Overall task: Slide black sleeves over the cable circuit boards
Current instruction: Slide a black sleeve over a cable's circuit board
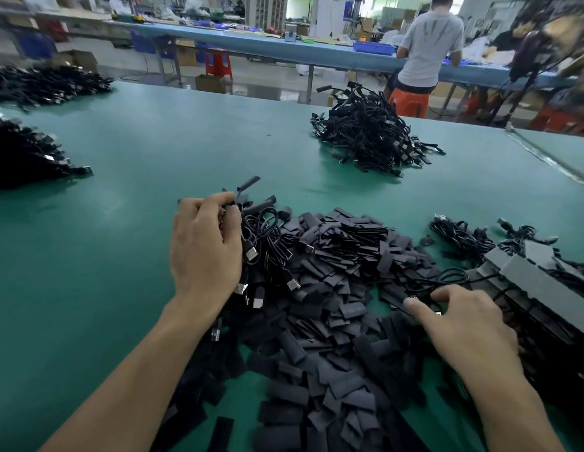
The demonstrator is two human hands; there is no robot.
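My left hand grips the cable bundle; my right hand, fingers spread, is nearer the loose cable; black sleeves lie between.

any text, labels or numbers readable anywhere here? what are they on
No text here can be read.
Pale shirt of the person at the far bench: dark streaks, no letters.
Cardboard box on the floor beyond the table: too blurred to show any print.
Black sleeves and cables: no markings visible.

Bright, even overhead light — edges bowed, background blurred.
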